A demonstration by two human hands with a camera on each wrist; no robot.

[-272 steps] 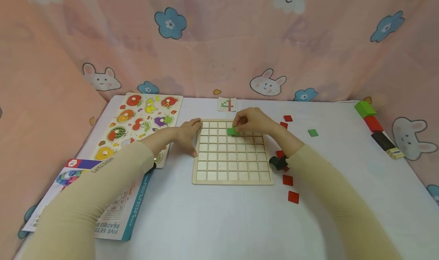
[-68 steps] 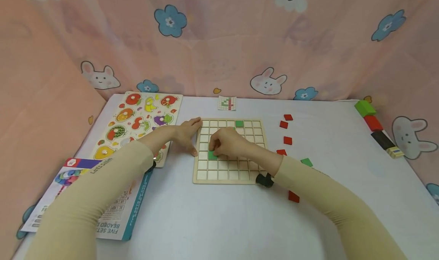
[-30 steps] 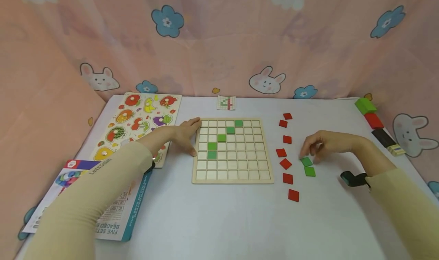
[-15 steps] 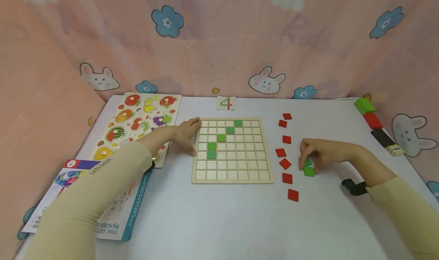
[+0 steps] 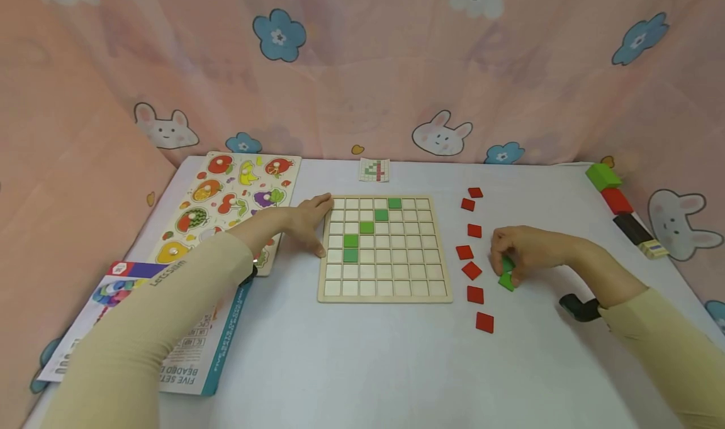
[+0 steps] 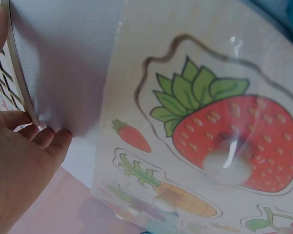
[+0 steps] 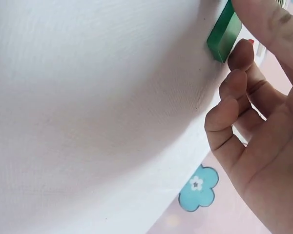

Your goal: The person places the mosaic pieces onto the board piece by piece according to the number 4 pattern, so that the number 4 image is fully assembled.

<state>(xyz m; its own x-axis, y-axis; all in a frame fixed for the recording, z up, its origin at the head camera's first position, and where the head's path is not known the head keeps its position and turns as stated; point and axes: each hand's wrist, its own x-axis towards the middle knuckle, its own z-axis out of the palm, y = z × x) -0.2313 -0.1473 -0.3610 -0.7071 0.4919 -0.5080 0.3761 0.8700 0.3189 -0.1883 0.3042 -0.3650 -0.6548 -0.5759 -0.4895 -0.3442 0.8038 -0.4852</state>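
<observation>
A pale wooden grid board (image 5: 385, 300) lies mid-table, with several green tiles (image 5: 366, 228) set in its squares in a slanting line. My left hand (image 5: 308, 224) rests along its left edge, fingers and thumb spread; the left wrist view shows the fingertips against the rim. To the right of the board, my right hand (image 5: 529, 253) pinches a green square tile (image 5: 508, 264) between thumb and finger, just over the cloth. Another green tile (image 5: 506, 282) lies right below it, partly covered by the hand. In the right wrist view the pinched tile (image 7: 224, 36) looks tilted.
Several red tiles (image 5: 475, 295) form a loose column between board and right hand. A small pattern card (image 5: 374, 170) lies behind the board. At left are a fruit puzzle board (image 5: 232, 183) and a box (image 5: 192, 366). Coloured blocks (image 5: 616, 200) line the right edge.
The right hand has gone from the board to the green tiles at right and now pinches one; the tile below has turned slightly. More green tiles sit in the grid. Left hand unmoved.
</observation>
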